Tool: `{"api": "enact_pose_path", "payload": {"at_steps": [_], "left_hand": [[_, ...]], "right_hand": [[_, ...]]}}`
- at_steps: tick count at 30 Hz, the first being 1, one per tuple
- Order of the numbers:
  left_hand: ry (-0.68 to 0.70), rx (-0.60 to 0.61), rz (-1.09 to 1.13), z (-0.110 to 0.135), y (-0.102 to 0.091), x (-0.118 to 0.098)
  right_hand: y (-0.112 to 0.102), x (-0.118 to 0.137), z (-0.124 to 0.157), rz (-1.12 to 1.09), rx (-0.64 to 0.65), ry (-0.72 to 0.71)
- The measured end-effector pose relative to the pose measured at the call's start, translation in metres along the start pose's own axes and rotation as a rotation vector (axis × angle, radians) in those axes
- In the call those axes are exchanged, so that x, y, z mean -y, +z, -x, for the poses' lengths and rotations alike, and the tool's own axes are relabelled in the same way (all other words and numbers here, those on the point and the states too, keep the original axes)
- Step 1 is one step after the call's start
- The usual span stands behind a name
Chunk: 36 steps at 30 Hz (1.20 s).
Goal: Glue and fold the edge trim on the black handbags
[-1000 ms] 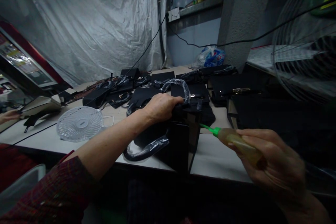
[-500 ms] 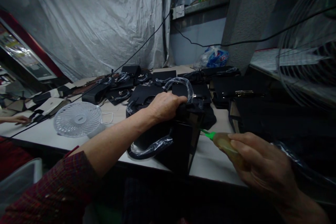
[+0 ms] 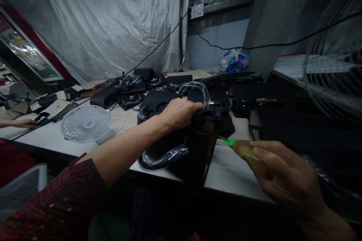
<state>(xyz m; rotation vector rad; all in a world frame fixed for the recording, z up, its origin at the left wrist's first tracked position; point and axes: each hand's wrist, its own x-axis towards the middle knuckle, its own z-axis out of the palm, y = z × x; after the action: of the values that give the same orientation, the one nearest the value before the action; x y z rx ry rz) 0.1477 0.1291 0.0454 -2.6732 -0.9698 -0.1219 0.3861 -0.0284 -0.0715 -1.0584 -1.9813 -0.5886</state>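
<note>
A black handbag (image 3: 195, 154) stands at the table's front edge, its plastic-wrapped handle (image 3: 166, 158) hanging on the near side. My left hand (image 3: 181, 113) is closed over the bag's top edge; its fingertips are hidden behind it. In my right hand (image 3: 285, 173) is a yellowish squeeze bottle (image 3: 249, 154) with a green nozzle (image 3: 229, 142). The nozzle points left at the bag's side edge, and its thin tip is at or very near that edge; I cannot tell whether they touch.
A white fan (image 3: 87, 123) stands to the left on the table (image 3: 234, 180). Several black bag pieces (image 3: 158, 99) lie behind, and more black bags (image 3: 283, 124) are stacked at right. Another person's hand (image 3: 26, 123) is at far left. A wire-cage fan (image 3: 330, 64) stands at upper right.
The view has shifted slightly, so the scene sits a little to the right. Both hands keep their holds, and the nozzle stays beside the bag's edge.
</note>
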Motion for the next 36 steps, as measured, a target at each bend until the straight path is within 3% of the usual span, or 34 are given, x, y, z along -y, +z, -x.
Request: {"api": "enact_pose_path", "payload": {"at_steps": [3, 9, 14, 18, 22, 26, 31, 36], "left_hand": [[0.010, 0.003, -0.009, 0.000, 0.001, 0.000], [0.006, -0.014, -0.023, -0.001, 0.003, -0.001], [0.015, -0.012, -0.008, -0.001, 0.003, -0.002], [0.001, -0.019, -0.012, 0.000, 0.002, -0.002], [0.000, -0.017, -0.009, 0.001, 0.001, -0.003], [-0.016, -0.019, -0.008, 0.002, 0.001, -0.004], [-0.015, -0.002, -0.007, 0.002, 0.001, -0.005], [-0.020, -0.010, 0.003, 0.003, 0.000, -0.006]], "right_hand": [[0.001, 0.001, 0.001, -0.087, 0.061, 0.006], [-0.001, -0.007, 0.003, 0.022, -0.118, 0.033], [0.001, -0.007, 0.005, -0.035, 0.022, 0.057], [0.002, -0.003, 0.006, -0.021, -0.017, 0.059], [0.003, -0.002, 0.004, -0.060, 0.055, 0.028], [0.006, -0.001, 0.009, -0.039, -0.001, 0.034], [0.007, 0.001, 0.011, -0.121, 0.067, 0.046], [0.006, 0.002, 0.006, -0.062, -0.018, 0.047]]}}
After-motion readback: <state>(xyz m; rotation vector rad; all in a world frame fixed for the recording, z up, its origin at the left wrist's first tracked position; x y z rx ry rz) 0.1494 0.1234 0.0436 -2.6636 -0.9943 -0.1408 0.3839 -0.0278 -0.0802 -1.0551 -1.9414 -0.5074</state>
